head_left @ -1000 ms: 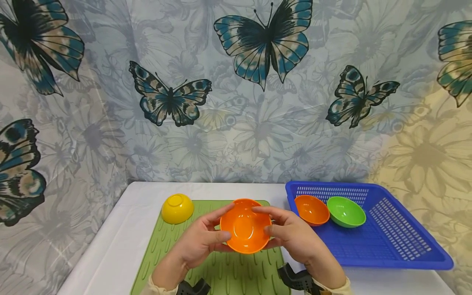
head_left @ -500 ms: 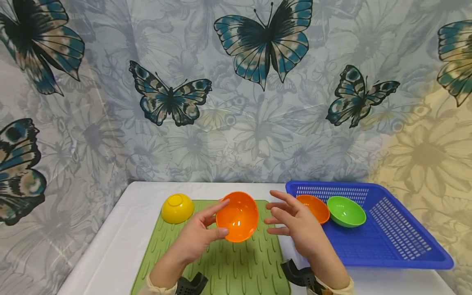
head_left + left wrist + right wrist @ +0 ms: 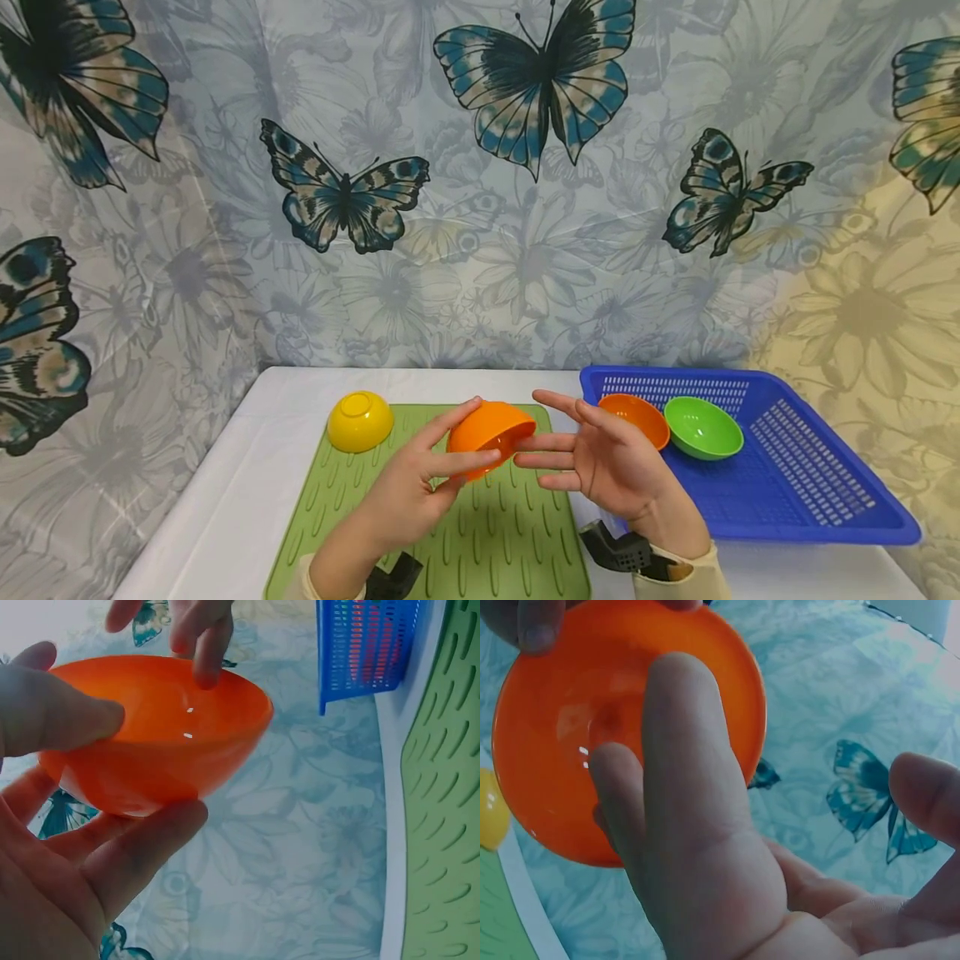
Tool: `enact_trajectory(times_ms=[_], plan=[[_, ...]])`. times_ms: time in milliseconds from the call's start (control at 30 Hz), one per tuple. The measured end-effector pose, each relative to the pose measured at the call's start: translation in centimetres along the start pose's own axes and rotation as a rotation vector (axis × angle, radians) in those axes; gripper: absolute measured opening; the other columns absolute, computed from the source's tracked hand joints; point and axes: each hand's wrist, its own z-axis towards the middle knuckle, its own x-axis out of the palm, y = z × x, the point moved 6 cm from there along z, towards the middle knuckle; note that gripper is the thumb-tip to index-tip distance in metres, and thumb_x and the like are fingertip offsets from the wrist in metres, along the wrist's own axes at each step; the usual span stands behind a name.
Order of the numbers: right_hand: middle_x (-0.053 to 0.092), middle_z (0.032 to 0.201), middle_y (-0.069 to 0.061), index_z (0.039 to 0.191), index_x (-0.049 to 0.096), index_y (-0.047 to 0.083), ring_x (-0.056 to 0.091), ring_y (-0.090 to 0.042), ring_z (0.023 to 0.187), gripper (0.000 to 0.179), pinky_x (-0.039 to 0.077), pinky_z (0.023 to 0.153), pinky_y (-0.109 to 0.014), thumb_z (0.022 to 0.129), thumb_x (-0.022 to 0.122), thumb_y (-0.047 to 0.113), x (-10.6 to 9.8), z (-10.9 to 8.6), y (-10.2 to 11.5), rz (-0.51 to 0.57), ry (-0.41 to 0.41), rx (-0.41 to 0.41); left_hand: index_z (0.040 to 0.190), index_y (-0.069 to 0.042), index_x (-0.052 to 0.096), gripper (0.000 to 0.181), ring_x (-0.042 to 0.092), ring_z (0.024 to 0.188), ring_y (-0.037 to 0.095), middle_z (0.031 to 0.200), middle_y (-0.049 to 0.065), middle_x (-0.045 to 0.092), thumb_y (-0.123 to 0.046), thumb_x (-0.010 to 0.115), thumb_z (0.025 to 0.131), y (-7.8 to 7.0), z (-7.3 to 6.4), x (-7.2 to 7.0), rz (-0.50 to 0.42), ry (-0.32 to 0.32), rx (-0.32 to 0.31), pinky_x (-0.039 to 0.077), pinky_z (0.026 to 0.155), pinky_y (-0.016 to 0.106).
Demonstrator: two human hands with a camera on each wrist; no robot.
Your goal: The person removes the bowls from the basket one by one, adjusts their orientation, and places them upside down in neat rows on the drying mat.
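Above the green mat (image 3: 495, 550), my left hand (image 3: 408, 483) holds an orange bowl (image 3: 480, 425) by its left side, tipped so that its mouth faces right and down. In the left wrist view the thumb lies at the rim of the orange bowl (image 3: 150, 776) while other fingers support its outside. My right hand (image 3: 618, 471) is spread with the palm turned up and its fingertips at the bowl's mouth. The right wrist view has its extended fingers (image 3: 686, 742) in front of the shiny inside of the orange bowl (image 3: 544, 727).
An upturned yellow bowl (image 3: 360, 427) rests on the mat's far left corner. To the right stands a blue basket (image 3: 735, 504) containing another orange bowl (image 3: 647, 419) and a green bowl (image 3: 703, 429). A white cloth (image 3: 217, 500) covers the table, with butterfly-patterned fabric (image 3: 525, 308) behind.
Both hands held the bowl a second ago; the right hand then let go and turned palm up. My left hand has turned the bowl from facing me to facing right and down.
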Motion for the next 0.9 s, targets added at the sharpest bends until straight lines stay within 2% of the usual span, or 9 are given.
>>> enact_trajectory(times_ms=[100, 167, 400, 500, 600, 667, 767, 900], plan=[[0.033, 0.134, -0.039, 0.151, 0.008, 0.011, 0.036, -0.050, 0.121, 0.052, 0.042, 0.092, -0.048, 0.103, 0.011, 0.032, -0.3, 0.1, -0.1, -0.023, -0.008, 0.025, 0.115, -0.021, 0.070, 0.062, 0.040, 0.124, 0.029, 0.145, 0.010, 0.036, 0.021, 0.058, 0.071, -0.9, 0.2, 0.0, 0.123, -0.010, 0.107, 0.045, 0.090, 0.041], [0.038, 0.131, -0.039, 0.150, 0.008, 0.009, 0.037, -0.051, 0.120, 0.052, 0.043, 0.090, -0.047, 0.103, 0.011, 0.032, -0.4, 0.2, -0.1, -0.034, -0.010, 0.036, 0.111, -0.023, 0.072, 0.066, 0.040, 0.124, 0.028, 0.143, 0.010, 0.039, 0.024, 0.055, 0.067, -1.3, 0.4, 0.0, 0.145, -0.015, 0.148, 0.045, 0.091, 0.041], [0.049, 0.126, -0.032, 0.149, 0.014, 0.009, 0.047, -0.046, 0.115, 0.051, 0.045, 0.088, -0.046, 0.103, 0.010, 0.029, -0.7, 0.3, -0.5, -0.057, 0.033, 0.072, 0.097, -0.032, 0.076, 0.068, 0.041, 0.124, 0.029, 0.139, 0.001, 0.046, 0.020, 0.053, 0.060, -1.8, 0.4, 0.4, 0.281, 0.018, 0.215, 0.049, 0.085, 0.033], [0.052, 0.123, -0.030, 0.148, 0.020, 0.006, 0.054, -0.043, 0.108, 0.049, 0.047, 0.085, -0.046, 0.104, 0.014, 0.026, -0.8, 0.4, -0.7, -0.123, 0.006, 0.087, 0.092, -0.035, 0.076, 0.070, 0.040, 0.125, 0.030, 0.138, -0.002, 0.047, 0.017, 0.052, 0.052, -1.9, 0.4, 0.7, 0.360, 0.051, 0.249, 0.050, 0.080, 0.031], [0.054, 0.120, -0.029, 0.145, 0.027, 0.002, 0.058, -0.041, 0.102, 0.047, 0.049, 0.081, -0.047, 0.104, 0.020, 0.023, -0.9, 0.5, -0.9, -0.198, -0.036, 0.101, 0.087, -0.037, 0.077, 0.067, 0.038, 0.128, 0.027, 0.139, -0.008, 0.045, 0.014, 0.056, 0.048, -1.9, 0.4, 1.3, 0.438, 0.101, 0.262, 0.051, 0.077, 0.031], [0.056, 0.119, -0.028, 0.142, 0.032, 0.000, 0.060, -0.041, 0.099, 0.045, 0.050, 0.078, -0.048, 0.104, 0.023, 0.021, -1.0, 0.5, -1.0, -0.237, -0.055, 0.111, 0.086, -0.038, 0.076, 0.062, 0.035, 0.130, 0.025, 0.141, -0.012, 0.042, 0.011, 0.064, 0.049, -1.9, 0.3, 1.7, 0.487, 0.141, 0.264, 0.052, 0.076, 0.031], [0.059, 0.115, -0.026, 0.136, 0.040, 0.000, 0.062, -0.039, 0.096, 0.040, 0.051, 0.075, -0.047, 0.104, 0.026, 0.019, -1.2, 0.5, -1.1, -0.296, -0.085, 0.131, 0.084, -0.038, 0.076, 0.047, 0.029, 0.133, 0.023, 0.142, -0.015, 0.039, -0.001, 0.079, 0.057, -2.1, 0.2, 2.4, 0.536, 0.199, 0.271, 0.048, 0.086, 0.035], [0.062, 0.108, -0.022, 0.120, 0.047, 0.004, 0.064, -0.038, 0.090, 0.026, 0.052, 0.071, -0.048, 0.103, 0.035, 0.019, -1.6, 0.6, -1.4, -0.379, -0.166, 0.162, 0.081, -0.038, 0.076, 0.031, 0.024, 0.135, 0.022, 0.143, -0.015, 0.037, -0.014, 0.083, 0.063, -2.4, 0.0, 3.3, 0.590, 0.262, 0.304, 0.035, 0.100, 0.044]])
